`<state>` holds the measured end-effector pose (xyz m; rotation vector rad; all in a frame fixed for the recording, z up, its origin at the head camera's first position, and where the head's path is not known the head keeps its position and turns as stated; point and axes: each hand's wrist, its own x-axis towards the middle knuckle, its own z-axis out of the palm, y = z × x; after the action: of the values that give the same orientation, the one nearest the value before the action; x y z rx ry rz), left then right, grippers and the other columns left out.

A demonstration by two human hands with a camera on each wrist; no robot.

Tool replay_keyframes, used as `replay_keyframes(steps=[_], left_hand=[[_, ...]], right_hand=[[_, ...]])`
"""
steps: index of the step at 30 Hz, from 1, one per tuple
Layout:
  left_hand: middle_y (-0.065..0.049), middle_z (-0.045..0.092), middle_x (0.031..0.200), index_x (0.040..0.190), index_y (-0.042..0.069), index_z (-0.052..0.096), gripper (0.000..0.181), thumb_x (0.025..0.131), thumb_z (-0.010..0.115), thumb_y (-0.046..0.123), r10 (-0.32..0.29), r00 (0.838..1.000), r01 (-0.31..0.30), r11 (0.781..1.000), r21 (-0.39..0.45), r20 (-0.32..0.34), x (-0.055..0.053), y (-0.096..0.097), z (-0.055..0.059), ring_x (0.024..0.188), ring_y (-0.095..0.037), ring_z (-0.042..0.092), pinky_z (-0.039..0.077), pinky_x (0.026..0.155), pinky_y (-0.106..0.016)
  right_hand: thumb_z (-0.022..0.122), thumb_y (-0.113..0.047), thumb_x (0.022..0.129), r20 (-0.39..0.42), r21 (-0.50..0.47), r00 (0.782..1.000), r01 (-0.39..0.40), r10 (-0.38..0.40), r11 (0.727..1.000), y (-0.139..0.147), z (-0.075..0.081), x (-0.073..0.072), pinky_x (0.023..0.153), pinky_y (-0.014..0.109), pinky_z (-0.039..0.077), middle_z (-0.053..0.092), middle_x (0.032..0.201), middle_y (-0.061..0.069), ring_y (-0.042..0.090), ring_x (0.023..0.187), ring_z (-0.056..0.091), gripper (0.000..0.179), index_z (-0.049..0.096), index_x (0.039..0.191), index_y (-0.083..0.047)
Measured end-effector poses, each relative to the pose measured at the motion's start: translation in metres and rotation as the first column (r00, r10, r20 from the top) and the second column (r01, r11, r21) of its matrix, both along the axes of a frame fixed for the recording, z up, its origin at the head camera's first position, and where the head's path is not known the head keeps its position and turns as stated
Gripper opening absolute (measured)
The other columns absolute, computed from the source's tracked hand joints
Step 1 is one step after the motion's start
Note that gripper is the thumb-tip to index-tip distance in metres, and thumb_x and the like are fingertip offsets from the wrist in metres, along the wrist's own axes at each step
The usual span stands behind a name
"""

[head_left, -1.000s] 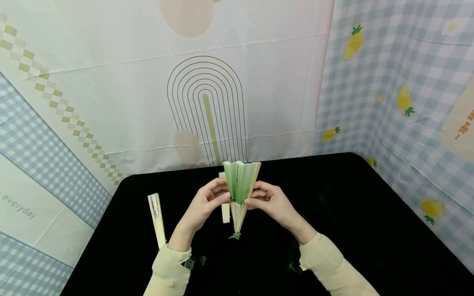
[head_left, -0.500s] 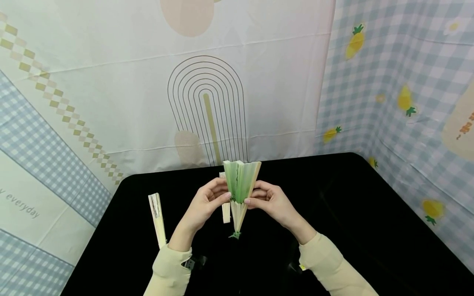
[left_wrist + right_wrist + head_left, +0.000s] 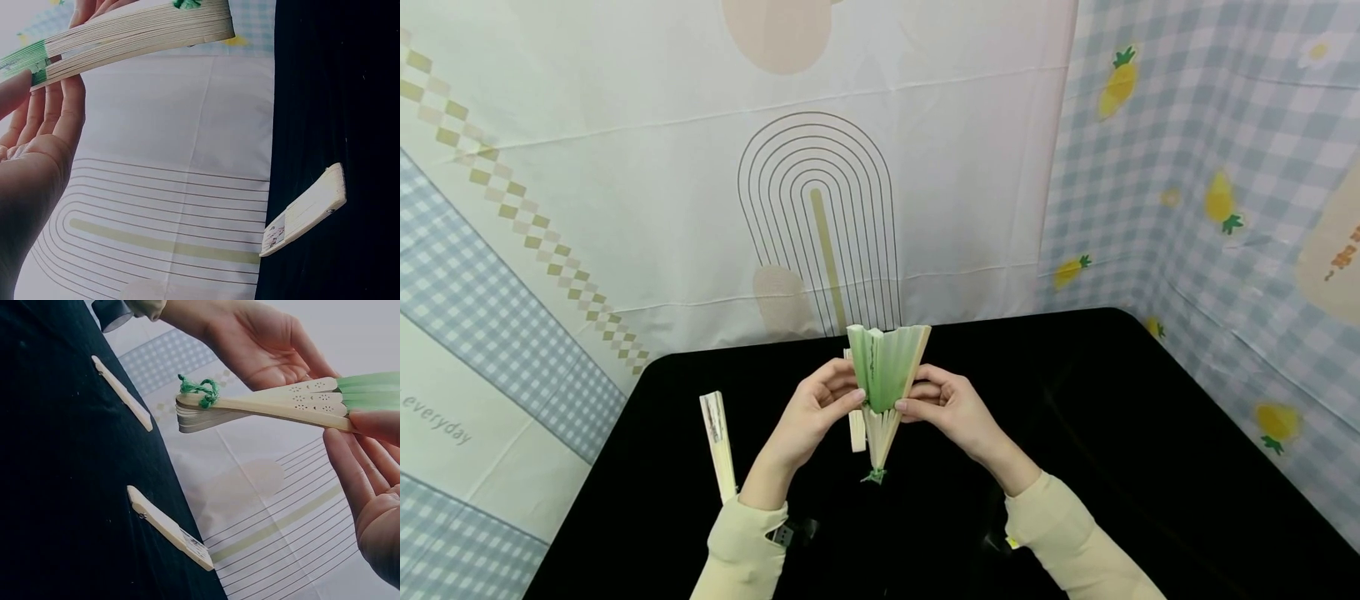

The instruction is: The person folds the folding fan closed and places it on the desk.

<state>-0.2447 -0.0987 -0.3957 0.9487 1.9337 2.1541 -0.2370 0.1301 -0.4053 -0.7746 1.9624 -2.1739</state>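
A partly spread folding fan (image 3: 891,367), with green leaf and pale ribs, is held up in front of me, its narrow end down. My left hand (image 3: 811,410) pinches its left edge between thumb and fingers. On the opposite edge, my right hand (image 3: 953,410) pinches it likewise. Green cord (image 3: 203,392) is tied at the narrow end, and the right wrist view shows small cut-out flowers on the ribs. From the left wrist view, the ribs (image 3: 137,34) appear edge-on as a close stack.
A closed folding fan (image 3: 720,446) lies on the black table (image 3: 1075,433) left of my left forearm. Another closed fan (image 3: 857,435) lies behind the green one, partly hidden by it. Patterned cloth (image 3: 970,167) hangs behind the table and along both sides.
The green fan has opened slightly wider, its left part shifting a little left and more pleats showing on the right. Both hands keep their hold and have barely moved.
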Motion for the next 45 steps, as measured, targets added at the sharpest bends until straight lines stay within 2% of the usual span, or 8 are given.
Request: replay_keyframes(steps=[8,17,24,30,37,45], left_hand=[[-0.018,0.06,0.111,0.122,-0.001,0.052,0.031,0.092,0.058,0.004,-0.014,1.0,0.014,1.0,0.005,0.018,-0.002,0.001,-0.002,0.101,-0.031,0.059,0.051,0.085,-0.043],[-0.017,0.061,0.11,0.121,0.0,0.053,0.031,0.092,0.059,0.006,0.02,0.999,-0.019,1.0,-0.007,0.046,-0.001,0.002,-0.001,0.099,-0.029,0.06,0.052,0.082,-0.04],[-0.017,0.062,0.108,0.119,-0.003,0.054,0.03,0.091,0.06,0.005,0.068,0.995,-0.067,0.998,-0.016,0.069,-0.001,0.003,0.001,0.095,-0.027,0.062,0.054,0.078,-0.039],[-0.016,0.063,0.105,0.118,-0.003,0.055,0.032,0.09,0.063,0.008,0.092,0.989,-0.091,0.996,-0.013,0.112,-0.002,0.003,0.001,0.09,-0.026,0.064,0.055,0.076,-0.039],[-0.017,0.063,0.107,0.122,-0.002,0.053,0.036,0.089,0.064,0.01,0.098,0.981,-0.099,0.995,-0.008,0.17,-0.001,0.002,0.001,0.091,-0.026,0.064,0.055,0.076,-0.04],[-0.017,0.063,0.105,0.122,-0.003,0.053,0.039,0.088,0.065,0.01,0.138,0.963,-0.133,0.99,-0.036,0.231,0.0,0.004,0.004,0.088,-0.025,0.065,0.056,0.074,-0.038]], right_hand=[[0.066,-0.006,0.086,0.004,0.006,1.0,-0.013,0.013,1.0,-0.003,0.002,0.002,0.077,0.044,0.054,0.066,0.1,0.019,0.033,0.09,0.064,0.031,0.058,0.115,0.001],[0.065,-0.007,0.088,0.02,0.012,0.999,-0.042,0.042,0.999,-0.004,0.001,0.004,0.079,0.044,0.054,0.064,0.104,0.019,0.034,0.092,0.063,0.032,0.058,0.119,-0.001],[0.065,-0.007,0.088,0.027,0.008,0.999,-0.036,0.036,0.999,-0.006,0.002,0.005,0.078,0.043,0.054,0.064,0.104,0.018,0.033,0.092,0.064,0.034,0.058,0.121,-0.002],[0.063,-0.004,0.088,0.068,0.0,0.997,-0.021,0.021,1.0,-0.008,0.005,0.005,0.08,0.046,0.053,0.064,0.103,0.018,0.032,0.092,0.064,0.033,0.057,0.121,0.0],[0.062,-0.003,0.089,0.093,0.027,0.995,0.016,-0.018,0.999,-0.011,0.022,0.015,0.081,0.042,0.053,0.065,0.102,0.018,0.029,0.092,0.064,0.037,0.055,0.124,0.003],[0.064,-0.006,0.088,0.137,0.047,0.99,0.031,-0.037,0.998,-0.012,0.023,0.016,0.081,0.041,0.053,0.065,0.102,0.017,0.028,0.093,0.064,0.04,0.053,0.126,0.001]])
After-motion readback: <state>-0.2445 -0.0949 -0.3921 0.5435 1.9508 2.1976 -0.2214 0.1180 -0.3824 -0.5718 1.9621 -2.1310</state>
